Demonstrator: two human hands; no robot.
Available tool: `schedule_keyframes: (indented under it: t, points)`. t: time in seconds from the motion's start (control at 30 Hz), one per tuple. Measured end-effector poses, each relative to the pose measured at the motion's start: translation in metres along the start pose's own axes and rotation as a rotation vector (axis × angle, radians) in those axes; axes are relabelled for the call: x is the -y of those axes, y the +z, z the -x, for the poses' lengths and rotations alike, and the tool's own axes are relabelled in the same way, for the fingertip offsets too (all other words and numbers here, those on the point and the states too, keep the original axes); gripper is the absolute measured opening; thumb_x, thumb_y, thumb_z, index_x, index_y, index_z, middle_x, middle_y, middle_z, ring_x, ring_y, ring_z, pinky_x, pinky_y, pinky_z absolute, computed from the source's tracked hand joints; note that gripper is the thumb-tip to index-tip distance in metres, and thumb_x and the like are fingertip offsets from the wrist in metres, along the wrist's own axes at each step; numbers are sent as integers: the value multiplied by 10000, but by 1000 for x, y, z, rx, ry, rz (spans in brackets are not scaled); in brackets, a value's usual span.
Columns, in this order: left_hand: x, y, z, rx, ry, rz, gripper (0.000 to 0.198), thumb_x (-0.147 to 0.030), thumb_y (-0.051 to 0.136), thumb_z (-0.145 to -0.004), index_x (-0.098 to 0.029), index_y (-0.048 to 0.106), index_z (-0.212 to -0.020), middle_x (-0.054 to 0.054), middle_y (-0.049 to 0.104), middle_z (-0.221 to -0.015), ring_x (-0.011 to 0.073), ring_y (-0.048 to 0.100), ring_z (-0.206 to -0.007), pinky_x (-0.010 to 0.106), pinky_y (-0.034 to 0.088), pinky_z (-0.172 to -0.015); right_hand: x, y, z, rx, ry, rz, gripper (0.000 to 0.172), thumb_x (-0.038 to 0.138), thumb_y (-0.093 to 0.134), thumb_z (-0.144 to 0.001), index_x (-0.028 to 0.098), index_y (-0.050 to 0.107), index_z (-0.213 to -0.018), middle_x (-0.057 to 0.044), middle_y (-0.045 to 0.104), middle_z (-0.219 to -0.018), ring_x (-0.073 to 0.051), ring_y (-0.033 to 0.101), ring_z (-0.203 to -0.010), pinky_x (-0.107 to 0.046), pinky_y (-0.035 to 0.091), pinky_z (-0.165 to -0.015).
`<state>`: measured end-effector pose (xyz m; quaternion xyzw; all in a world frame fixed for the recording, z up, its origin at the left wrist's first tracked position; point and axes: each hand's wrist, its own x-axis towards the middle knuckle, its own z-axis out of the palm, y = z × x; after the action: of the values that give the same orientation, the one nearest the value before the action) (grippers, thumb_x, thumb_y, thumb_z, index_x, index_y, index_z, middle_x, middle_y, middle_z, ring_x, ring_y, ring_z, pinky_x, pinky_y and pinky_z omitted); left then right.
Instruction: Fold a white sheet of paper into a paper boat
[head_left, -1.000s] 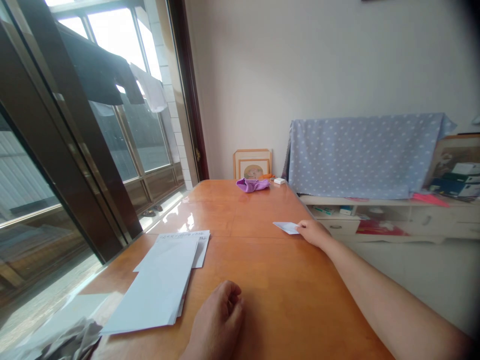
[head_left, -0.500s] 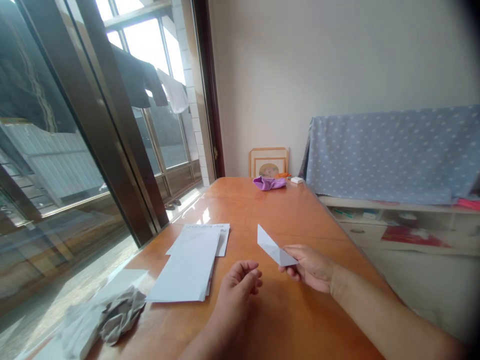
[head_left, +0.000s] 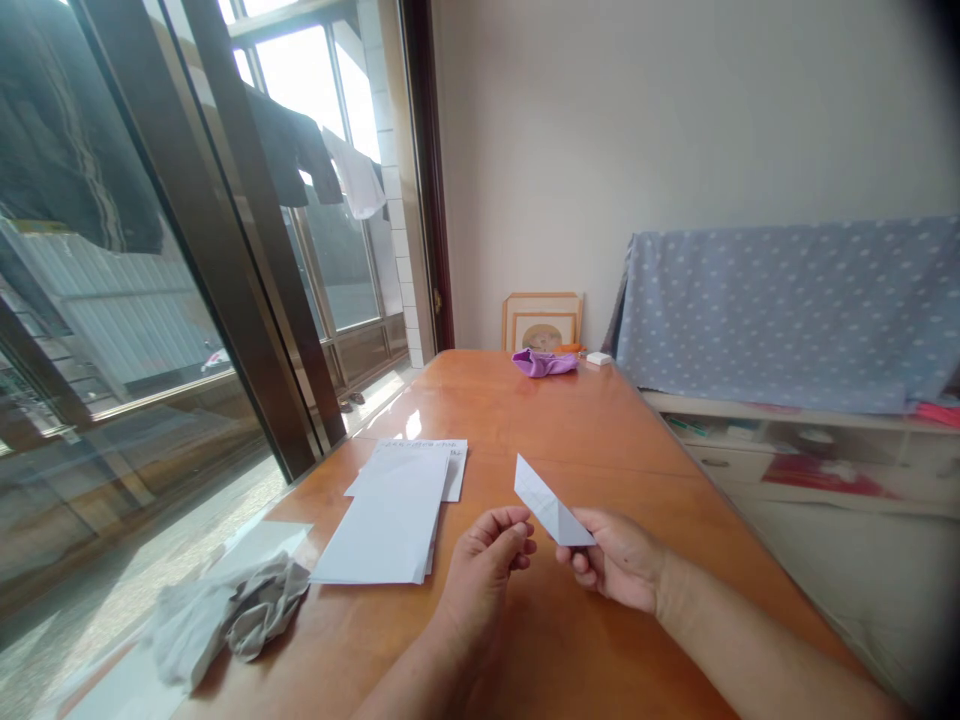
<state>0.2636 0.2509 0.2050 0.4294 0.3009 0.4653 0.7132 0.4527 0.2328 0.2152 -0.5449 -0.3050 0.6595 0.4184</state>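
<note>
My right hand point(head_left: 621, 562) pinches a folded piece of white paper point(head_left: 553, 508) by its lower right end. The paper is a narrow slanted shape with a pointed upper left tip and visible creases, held above the brown table point(head_left: 600, 420). Just left of it is my left hand point(head_left: 489, 562), with fingers curled in and thumb against the index finger. Nothing shows between them, and a small gap separates this hand from the paper. A stack of white paper sheets point(head_left: 390, 525) lies to the left, with handwriting along the far edge of a lower sheet.
Grey and whitish crumpled cloths point(head_left: 266, 605) lie at the table's near left, over more paper. At the far end are a purple cloth point(head_left: 544, 363), a small white box point(head_left: 598, 358) and framed pictures point(head_left: 541, 310). A glass door stands left; a low cabinet point(head_left: 720, 463) stands right.
My left hand has come a little closer to the folded paper, its thumb and index finger now together. My right hand and the paper sit slightly lower in view. The camera has shifted a little.
</note>
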Motion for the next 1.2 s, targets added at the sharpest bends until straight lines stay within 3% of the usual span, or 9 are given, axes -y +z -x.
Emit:
schedule_keyframes:
  t: [0.23,0.43,0.77,1.2]
  points:
    - [0,1,2,29,-67,48,229,-291,754,-827,-145,723,-1002,51,614,-879,121,538,-755,238,397,-680,-3,7,6,-39,-121,50,209,337,537,-870,165,643,-820,-28,659,-648,-69,468,-462,-172,270,-421]
    - [1,0,1,31,-74,124,165,-276,758,-825,-156,690,-914,25,596,-841,109,538,-735,235,386,-677,-3,17,17,-133,-290,241,314,429,537,-904,160,653,-791,-40,687,-684,-82,505,-513,-189,306,-455]
    - [0,0,1,30,-108,163,214,-313,778,-805,-154,667,-897,37,632,-863,123,567,-745,252,399,-699,-4,21,14,-196,-313,288,379,516,554,-902,172,663,-786,-35,687,-674,-93,504,-494,-211,326,-460]
    - [-3,2,3,47,-86,60,190,-323,742,-822,-155,681,-887,31,600,-832,124,513,-728,251,364,-685,-7,28,16,-238,-348,326,354,440,508,-918,176,679,-757,-26,677,-662,-118,537,-527,-225,363,-476]
